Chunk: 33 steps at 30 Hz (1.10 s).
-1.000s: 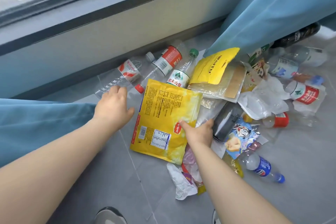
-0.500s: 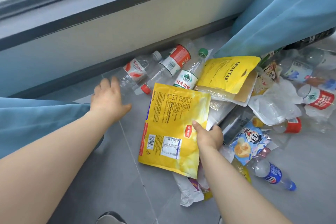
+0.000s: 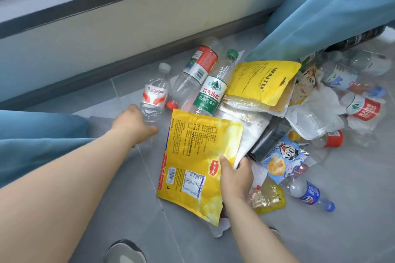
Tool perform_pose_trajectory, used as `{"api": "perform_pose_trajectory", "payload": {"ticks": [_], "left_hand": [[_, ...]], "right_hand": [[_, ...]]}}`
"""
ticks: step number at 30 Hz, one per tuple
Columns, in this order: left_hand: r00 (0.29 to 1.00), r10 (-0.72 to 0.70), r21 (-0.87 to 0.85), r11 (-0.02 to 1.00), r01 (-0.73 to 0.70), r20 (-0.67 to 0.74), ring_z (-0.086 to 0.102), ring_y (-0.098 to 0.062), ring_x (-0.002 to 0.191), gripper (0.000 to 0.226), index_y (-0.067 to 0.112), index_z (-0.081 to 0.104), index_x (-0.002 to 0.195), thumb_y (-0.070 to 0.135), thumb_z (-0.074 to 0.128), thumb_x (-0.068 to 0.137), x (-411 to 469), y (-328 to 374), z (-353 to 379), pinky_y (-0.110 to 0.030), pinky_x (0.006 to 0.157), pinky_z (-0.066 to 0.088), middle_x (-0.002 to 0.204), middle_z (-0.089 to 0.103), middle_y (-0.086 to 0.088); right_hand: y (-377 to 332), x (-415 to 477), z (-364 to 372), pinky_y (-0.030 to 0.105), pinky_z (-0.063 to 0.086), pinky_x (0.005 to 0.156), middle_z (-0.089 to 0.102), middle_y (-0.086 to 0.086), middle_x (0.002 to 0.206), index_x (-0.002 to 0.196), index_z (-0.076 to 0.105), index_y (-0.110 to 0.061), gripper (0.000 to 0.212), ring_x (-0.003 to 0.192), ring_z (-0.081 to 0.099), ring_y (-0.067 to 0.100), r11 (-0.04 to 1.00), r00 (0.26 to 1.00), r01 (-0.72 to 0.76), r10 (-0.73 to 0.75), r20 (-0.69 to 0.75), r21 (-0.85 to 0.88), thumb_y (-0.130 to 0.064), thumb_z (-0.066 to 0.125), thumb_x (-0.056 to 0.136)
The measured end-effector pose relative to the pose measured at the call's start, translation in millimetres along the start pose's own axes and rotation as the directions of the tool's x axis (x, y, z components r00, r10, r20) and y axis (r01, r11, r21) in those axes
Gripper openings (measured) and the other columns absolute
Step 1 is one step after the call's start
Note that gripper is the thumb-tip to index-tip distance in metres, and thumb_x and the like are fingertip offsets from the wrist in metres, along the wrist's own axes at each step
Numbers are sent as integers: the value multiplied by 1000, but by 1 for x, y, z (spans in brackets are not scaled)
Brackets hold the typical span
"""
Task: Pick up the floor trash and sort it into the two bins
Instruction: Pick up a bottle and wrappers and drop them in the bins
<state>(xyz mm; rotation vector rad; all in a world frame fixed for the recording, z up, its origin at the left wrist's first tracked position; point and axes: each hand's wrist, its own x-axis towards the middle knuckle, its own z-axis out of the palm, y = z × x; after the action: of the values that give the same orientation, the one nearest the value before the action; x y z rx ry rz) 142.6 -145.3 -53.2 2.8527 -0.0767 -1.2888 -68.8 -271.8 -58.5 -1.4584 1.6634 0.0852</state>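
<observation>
Early stage, we judge: no bin in view, and most litter is on the floor [image 3: 320, 230]. Nearest, our right grip [image 3: 235, 177] pinches the yellow snack bag [image 3: 198, 156] at its 4 o'clock edge, thumb on top. The bag's long axis runs 6 to 12, printed back up. At 10 o'clock of the bag, our left grip [image 3: 133, 126] wraps the base of the clear bottle [image 3: 155, 96], which lies down with its cap pointing 12–1. From 1 to 3, the pile [image 3: 310, 117] of bottles and wrappers waits unsorted.
</observation>
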Motion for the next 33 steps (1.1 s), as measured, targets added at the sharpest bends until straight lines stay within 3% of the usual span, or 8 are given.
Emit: {"api": "perform_pose_trajectory", "payload": {"ticks": [5, 7, 11, 14, 18, 22, 28, 33], "left_hand": [[997, -19, -79, 997, 25, 78, 55, -31, 87, 43, 5, 48, 100, 40, 63, 82, -35, 0, -6, -29, 69, 42, 100, 58, -14], [995, -28, -149, 988, 42, 95, 55, -31, 85, 33, 9, 47, 87, 37, 64, 82, -55, -3, -12, -29, 70, 41, 95, 57, -12], [995, -40, -195, 979, 58, 95, 55, -33, 109, 60, 5, 46, 121, 44, 65, 81, -101, -7, -29, -32, 82, 42, 120, 57, -15], [994, -46, -226, 972, 67, 98, 51, -32, 119, 69, 6, 41, 131, 46, 65, 81, -141, -7, -47, -32, 89, 41, 131, 51, -14], [992, -26, -284, 957, 60, 121, 55, -30, 110, 62, 9, 45, 125, 44, 65, 78, -203, -5, -76, -29, 79, 41, 122, 56, -11], [992, -3, -333, 942, 44, 125, 56, -27, 106, 65, 12, 50, 119, 51, 64, 68, -258, -2, -111, -32, 83, 47, 116, 57, -8], [995, 89, -436, 898, -58, 51, 50, -17, 91, 50, 13, 47, 112, 43, 65, 77, -355, 3, -180, -26, 66, 38, 115, 55, -3], [991, 134, -475, 872, -117, 2, 47, -14, 87, 43, 19, 44, 109, 41, 65, 79, -440, -1, -241, -26, 68, 35, 100, 49, 5]], "right_hand": [[-1, -18, -17, 36, 46, 81, 66, -11, 85, 86, 56, -23, 9, 85, 62, 22, 999, 999, 49, -49, 8, -13, -22, 65, 84], [-8, -30, -29, 34, 46, 73, 63, -13, 79, 83, 54, -22, 12, 77, 59, 20, 994, 994, 105, -104, 12, -26, -17, 64, 84], [-30, -56, -60, 26, 34, 54, 47, -11, 65, 80, 47, -18, 17, 58, 41, 11, 971, 974, 222, -224, -19, -94, -14, 63, 84], [-49, -80, -86, 36, 35, 56, 54, 2, 69, 85, 48, -11, 17, 67, 47, 27, 944, 961, 270, -276, -6, -188, -20, 63, 85], [-81, -119, -126, 37, 30, 54, 43, 3, 65, 85, 40, -12, 25, 68, 42, 31, 888, 929, 360, -369, 25, -285, -23, 62, 88], [-116, -158, -164, 36, 33, 57, 41, -1, 60, 80, 38, -14, 25, 63, 42, 29, 864, 909, 408, -413, 47, -296, -22, 62, 87], [-173, -230, -227, 39, 46, 62, 60, 4, 72, 82, 46, -12, 18, 71, 54, 29, 866, 894, 441, -447, 32, -235, -23, 60, 86], [-222, -301, -284, 35, 31, 55, 49, -4, 61, 77, 40, -16, 23, 60, 44, 23, 853, 870, 486, -493, 11, -191, -18, 62, 84]]}}
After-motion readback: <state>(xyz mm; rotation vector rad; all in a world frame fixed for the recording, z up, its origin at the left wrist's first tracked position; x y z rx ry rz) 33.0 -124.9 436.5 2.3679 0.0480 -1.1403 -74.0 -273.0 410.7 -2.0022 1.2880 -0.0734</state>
